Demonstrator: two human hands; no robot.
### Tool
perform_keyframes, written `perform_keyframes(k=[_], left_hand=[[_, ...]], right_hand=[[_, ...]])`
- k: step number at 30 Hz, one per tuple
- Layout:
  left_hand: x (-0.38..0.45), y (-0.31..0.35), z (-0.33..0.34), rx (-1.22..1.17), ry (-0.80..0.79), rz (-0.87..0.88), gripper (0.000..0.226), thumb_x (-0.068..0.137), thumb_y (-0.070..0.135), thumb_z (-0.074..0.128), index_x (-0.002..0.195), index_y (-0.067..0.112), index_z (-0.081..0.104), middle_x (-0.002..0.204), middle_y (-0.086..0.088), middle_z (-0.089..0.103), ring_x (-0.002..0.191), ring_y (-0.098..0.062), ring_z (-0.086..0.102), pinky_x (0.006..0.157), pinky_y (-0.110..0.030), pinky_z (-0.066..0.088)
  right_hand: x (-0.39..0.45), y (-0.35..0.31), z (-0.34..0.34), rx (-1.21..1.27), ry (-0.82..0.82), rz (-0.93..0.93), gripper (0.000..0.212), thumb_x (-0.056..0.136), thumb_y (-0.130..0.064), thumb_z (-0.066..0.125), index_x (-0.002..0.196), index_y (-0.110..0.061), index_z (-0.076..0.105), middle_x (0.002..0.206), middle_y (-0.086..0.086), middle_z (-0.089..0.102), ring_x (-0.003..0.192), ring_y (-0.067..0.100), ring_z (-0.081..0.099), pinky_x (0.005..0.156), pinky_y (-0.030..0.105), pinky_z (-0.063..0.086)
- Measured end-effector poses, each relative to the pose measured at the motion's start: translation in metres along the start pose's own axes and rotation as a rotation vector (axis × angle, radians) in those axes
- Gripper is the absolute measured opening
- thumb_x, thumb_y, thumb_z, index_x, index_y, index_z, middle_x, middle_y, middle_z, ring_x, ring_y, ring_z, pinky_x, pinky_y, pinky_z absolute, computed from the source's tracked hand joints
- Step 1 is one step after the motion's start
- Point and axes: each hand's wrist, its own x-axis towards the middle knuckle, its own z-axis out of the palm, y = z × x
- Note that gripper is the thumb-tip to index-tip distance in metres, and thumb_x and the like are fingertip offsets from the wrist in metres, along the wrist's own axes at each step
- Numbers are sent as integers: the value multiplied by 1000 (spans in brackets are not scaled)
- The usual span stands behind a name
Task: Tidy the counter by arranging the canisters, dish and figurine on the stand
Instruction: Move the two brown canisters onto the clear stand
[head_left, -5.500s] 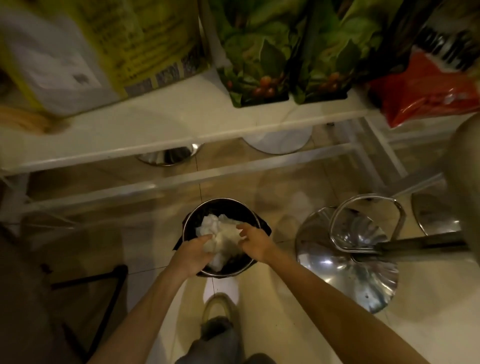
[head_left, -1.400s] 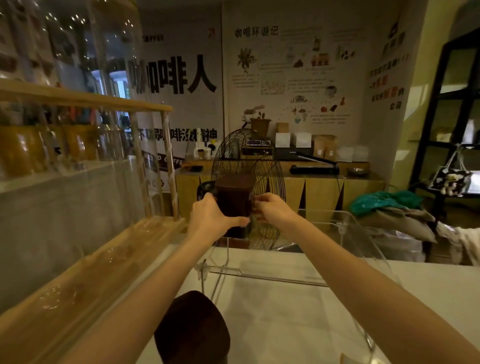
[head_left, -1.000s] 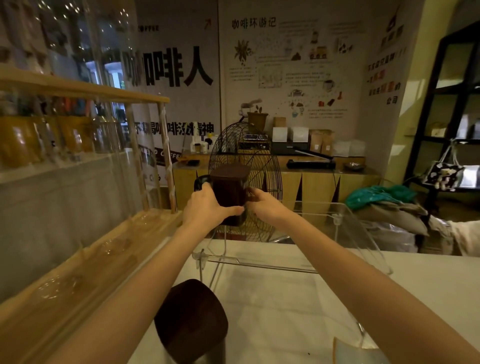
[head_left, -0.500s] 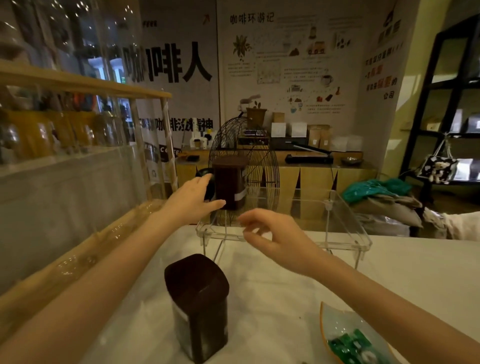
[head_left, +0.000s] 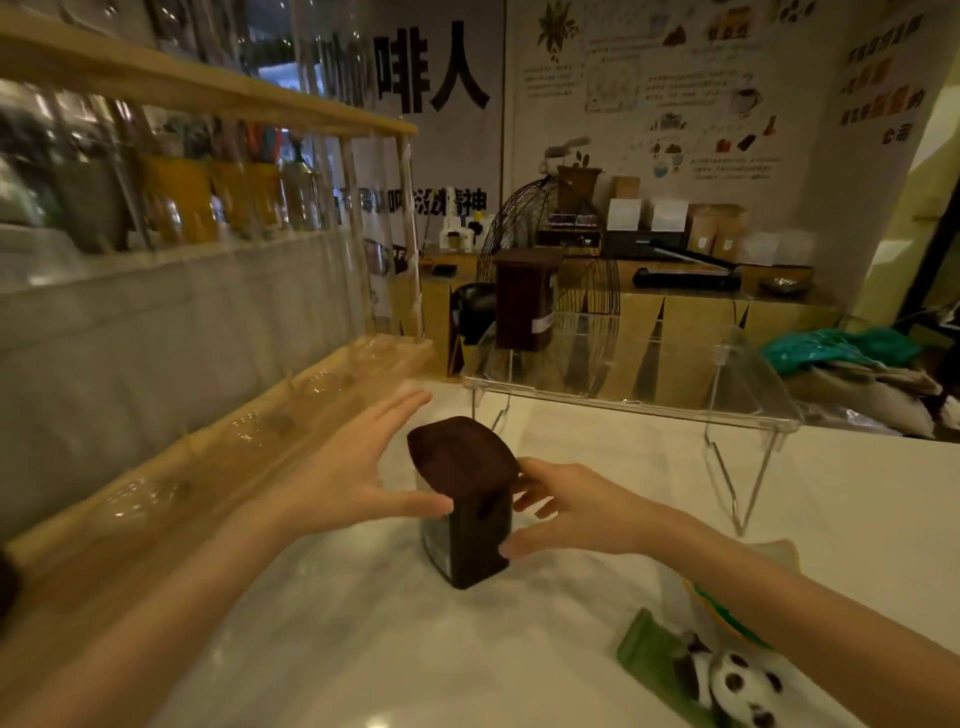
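On the white surface (head_left: 857, 499), close in front of the person, stands a tall dark-brown square canister with a rounded lid (head_left: 465, 504), upright and well short of the clear acrylic stand on thin wire legs (head_left: 631, 402). Both hands flank it: the left hand (head_left: 358, 467) is spread wide, thumb tip at the canister's left wall and fingers reaching past its far side, while the right hand (head_left: 571, 512) curls partly open against the right wall just under the lid. Neither grip looks fully closed, so this reads as the start of a two-handed lift, probably chosen because the canister is tall and could tip. A matching dark-brown canister (head_left: 524, 301) already sits upright on the stand's left end, leaving room beside it. Near the right forearm lie a small black-and-white panda figurine (head_left: 732, 680) and a shallow dish, mostly hidden.
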Motion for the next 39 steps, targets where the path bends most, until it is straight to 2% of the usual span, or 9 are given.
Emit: perform_keyframes(k=[6,12,21,24,27,30,32,36,39], left_hand=[[-26,-4,50,-483,107,-206,143,22,74,73,143,25,14,149,4,31,131,-14,39,110,-35,34],[-23,4,73,-486,227,-180,92,60,27,81,133,38,26,124,18,46,118,-5,44,103,-26,37],[-17,16,61,-508,269,-183,79,58,15,83,128,22,47,107,7,64,104,-9,59,81,-13,46],[-17,28,45,-516,286,-146,75,60,13,81,127,23,49,97,20,62,93,7,55,68,0,45],[-17,40,26,-558,306,-120,69,61,13,79,123,24,52,87,31,57,81,13,54,59,2,43],[-11,53,3,-592,317,-68,54,55,20,78,103,38,58,73,35,67,79,19,60,62,2,45],[-1,63,-11,-613,319,-18,50,49,27,77,93,43,60,84,35,69,89,12,63,73,-9,51],[25,84,-27,-688,344,72,46,47,24,73,88,41,60,71,33,70,81,11,65,64,-6,52],[50,93,-30,-758,344,123,45,50,23,73,93,34,64,78,22,74,88,0,69,67,-13,55]], right_hand=[[1,-2,11,99,57,-17,73,72,-23,74,134,-27,37,122,0,58,105,17,59,92,33,52],[1,-2,16,187,128,-17,64,75,-13,72,131,-21,43,118,5,63,98,19,64,89,32,53],[-6,-10,4,176,141,-35,57,70,-13,76,122,-17,53,97,1,67,90,16,67,87,29,54],[-14,-21,-10,147,177,-70,59,68,-17,78,122,-18,55,95,0,68,90,14,67,84,26,54],[-24,-36,-26,111,232,-129,59,68,-23,78,123,-19,55,105,2,70,95,11,66,87,26,53],[-36,-51,-43,85,319,-183,59,69,-28,76,124,-21,54,113,-2,68,100,8,64,89,23,52],[-41,-60,-57,51,395,-215,56,69,-31,75,121,-21,56,110,-7,67,98,4,63,85,18,52],[-45,-67,-84,71,505,-239,51,70,-25,75,118,-20,58,96,-16,64,91,-4,63,78,12,52],[-43,-64,-103,68,582,-230,48,72,-24,73,117,-20,59,98,-13,66,90,-3,64,78,14,53]])
